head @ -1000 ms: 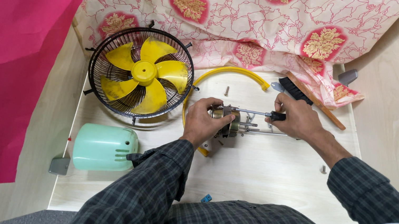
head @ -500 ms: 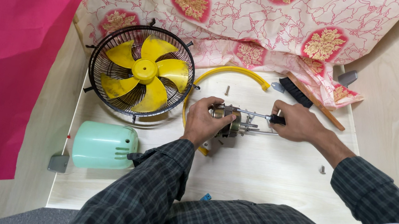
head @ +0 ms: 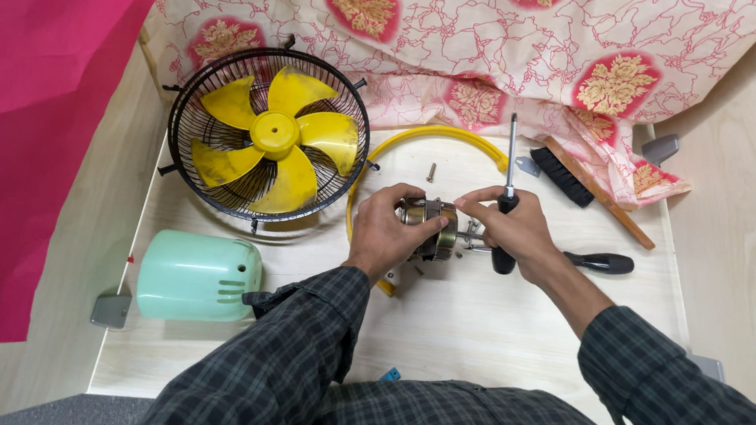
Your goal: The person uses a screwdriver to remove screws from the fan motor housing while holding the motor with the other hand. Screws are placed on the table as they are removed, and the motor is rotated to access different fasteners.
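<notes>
the left hand [head: 387,234] wraps its fingers [head: 417,223] around a small motor [head: 426,227], hiding most of it. the right hand [head: 507,228] grips a screwdriver [head: 509,178] upright, its handle mostly hidden inside those fingers.

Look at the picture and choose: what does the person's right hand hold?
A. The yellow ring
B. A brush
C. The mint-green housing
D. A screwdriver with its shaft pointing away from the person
D: the right hand grips the dark handle of a screwdriver, shaft pointing away, beside the motor held by the left hand.
</notes>
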